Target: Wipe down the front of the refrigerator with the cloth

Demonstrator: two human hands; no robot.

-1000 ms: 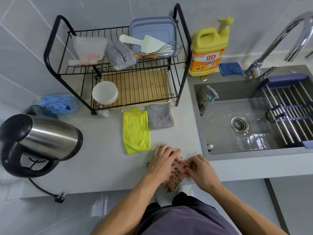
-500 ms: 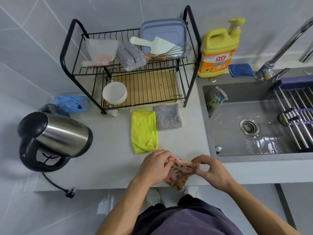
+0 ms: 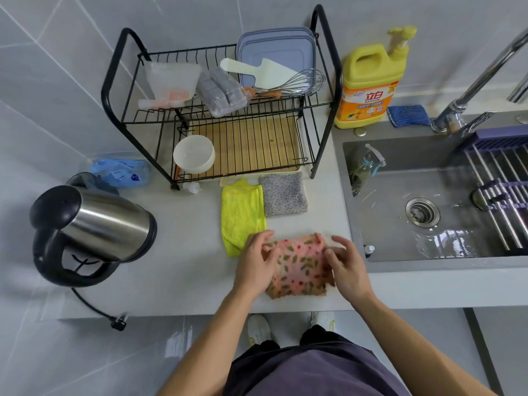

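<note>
A pink cloth with a green leaf pattern (image 3: 300, 268) lies spread out on the grey counter (image 3: 185, 275), close to its front edge. My left hand (image 3: 255, 264) pinches the cloth's left edge. My right hand (image 3: 347, 267) pinches its right edge. The cloth is stretched between both hands. No refrigerator is in view.
A yellow cloth (image 3: 241, 214) and a grey dotted cloth (image 3: 284, 194) lie just behind my hands. A steel kettle (image 3: 91, 227) stands at the left, a black dish rack (image 3: 228, 115) at the back. The sink (image 3: 445, 207) and a yellow detergent bottle (image 3: 370, 84) are at the right.
The pink cloth was bunched up between my hands; now it is opened out flat, my hands having moved apart to its two side edges.
</note>
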